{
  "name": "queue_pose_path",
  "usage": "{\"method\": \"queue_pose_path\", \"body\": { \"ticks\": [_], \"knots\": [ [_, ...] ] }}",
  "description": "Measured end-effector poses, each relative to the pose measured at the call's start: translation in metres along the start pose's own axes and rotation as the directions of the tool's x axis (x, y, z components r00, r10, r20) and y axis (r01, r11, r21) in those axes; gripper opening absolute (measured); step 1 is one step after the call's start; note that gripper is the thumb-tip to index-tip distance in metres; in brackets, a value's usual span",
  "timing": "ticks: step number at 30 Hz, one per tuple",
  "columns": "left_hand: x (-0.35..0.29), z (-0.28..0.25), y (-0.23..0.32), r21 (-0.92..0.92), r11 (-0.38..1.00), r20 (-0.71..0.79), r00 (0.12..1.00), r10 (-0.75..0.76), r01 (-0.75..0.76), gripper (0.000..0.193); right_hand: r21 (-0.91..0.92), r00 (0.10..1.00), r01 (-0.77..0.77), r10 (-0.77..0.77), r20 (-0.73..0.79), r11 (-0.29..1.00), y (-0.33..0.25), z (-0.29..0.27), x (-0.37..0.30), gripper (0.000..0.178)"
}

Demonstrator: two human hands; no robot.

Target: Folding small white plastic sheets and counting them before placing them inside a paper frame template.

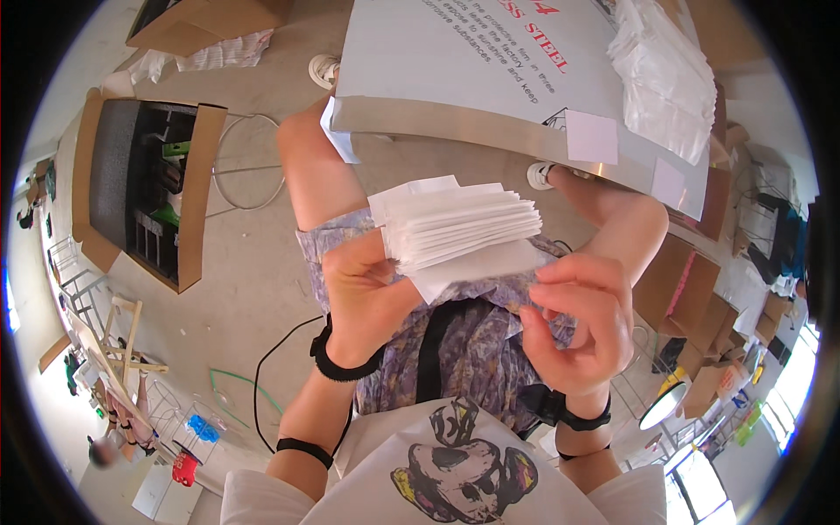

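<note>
My left hand grips a thick stack of thin white folded sheets by its left end, above my lap. The sheets fan out in uneven layers, and one at the bottom reaches further toward me. Whether they are paper or thin bags, I cannot tell. My right hand hovers at the stack's right edge, fingers curled and the thumb apart from them, with nothing visible between. Its fingertips come close to the lowest sheet; contact is unclear.
Ahead stands a metal-edged table covered in printed film. A pile of clear plastic bags lies on its right side. An open cardboard box sits on the floor at left, beside a wire ring. More cartons stand at right.
</note>
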State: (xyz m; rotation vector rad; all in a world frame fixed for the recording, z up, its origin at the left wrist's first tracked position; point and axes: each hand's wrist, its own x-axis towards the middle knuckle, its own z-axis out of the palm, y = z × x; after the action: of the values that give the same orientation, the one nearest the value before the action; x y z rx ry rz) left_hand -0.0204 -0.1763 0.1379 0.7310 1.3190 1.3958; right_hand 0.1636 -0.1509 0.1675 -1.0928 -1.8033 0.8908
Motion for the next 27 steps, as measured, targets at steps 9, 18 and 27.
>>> {"method": "queue_pose_path", "body": {
  "ticks": [9, 18, 27],
  "knots": [
    [0.000, -0.013, 0.003, 0.234, 0.951, 0.220, 0.964, 0.150, -0.201, 0.026, -0.331, 0.951, 0.296, -0.311, 0.008, 0.896, -0.005, 0.009, 0.020, 0.047],
    [-0.002, -0.012, -0.004, 0.124, 0.982, 0.187, 0.976, 0.115, -0.140, 0.024, -0.474, 0.937, 0.327, -0.345, 0.051, 0.817, -0.006, 0.019, 0.014, 0.031],
    [-0.005, -0.012, -0.004, 0.014, 0.994, 0.150, 0.983, 0.108, -0.112, 0.021, -0.398, 0.934, 0.356, -0.326, 0.143, 0.845, -0.005, 0.010, -0.001, 0.029]
  ]
}}
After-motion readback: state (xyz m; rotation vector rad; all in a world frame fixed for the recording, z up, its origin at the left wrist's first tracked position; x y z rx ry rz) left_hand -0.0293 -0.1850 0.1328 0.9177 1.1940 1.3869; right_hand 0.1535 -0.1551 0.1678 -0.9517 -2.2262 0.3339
